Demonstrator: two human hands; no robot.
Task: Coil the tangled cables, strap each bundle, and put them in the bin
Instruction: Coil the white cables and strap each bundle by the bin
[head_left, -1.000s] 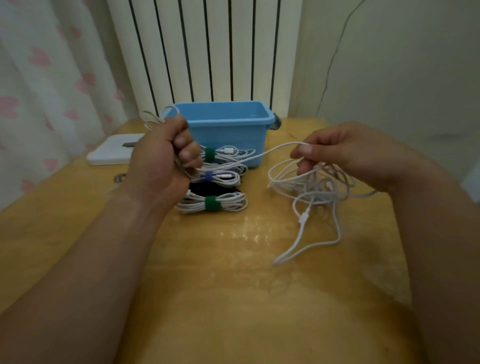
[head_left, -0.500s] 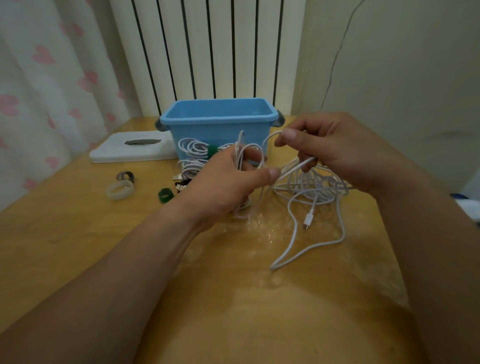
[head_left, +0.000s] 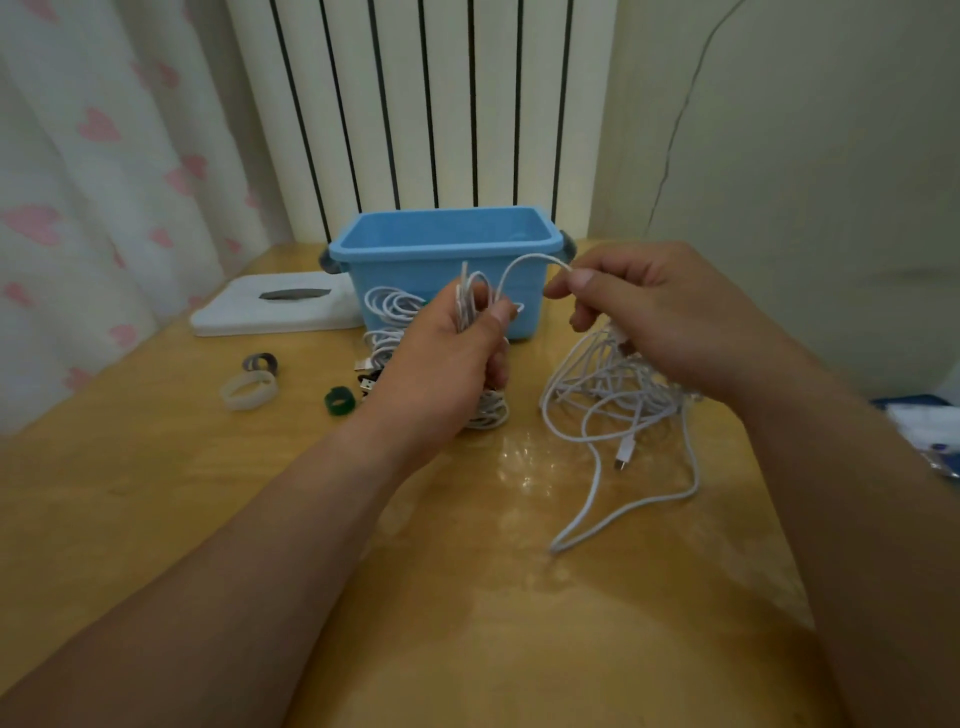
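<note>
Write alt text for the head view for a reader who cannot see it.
The left hand grips a half-wound coil of white cable while the right hand pinches the strand feeding it from a tangled pile on a wooden table. Beyond sit a blue bin and coiled bundles; loose straps lie to the left.

Head-worn view, looking forward and down — close over table (head_left: 156, 519)

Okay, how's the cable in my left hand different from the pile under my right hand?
The coil in your left hand is gathered in tight upright loops; the pile sprawls in loose tangled loops. The coil is held up; the pile lies mostly on the table. Both are white cable.
</note>
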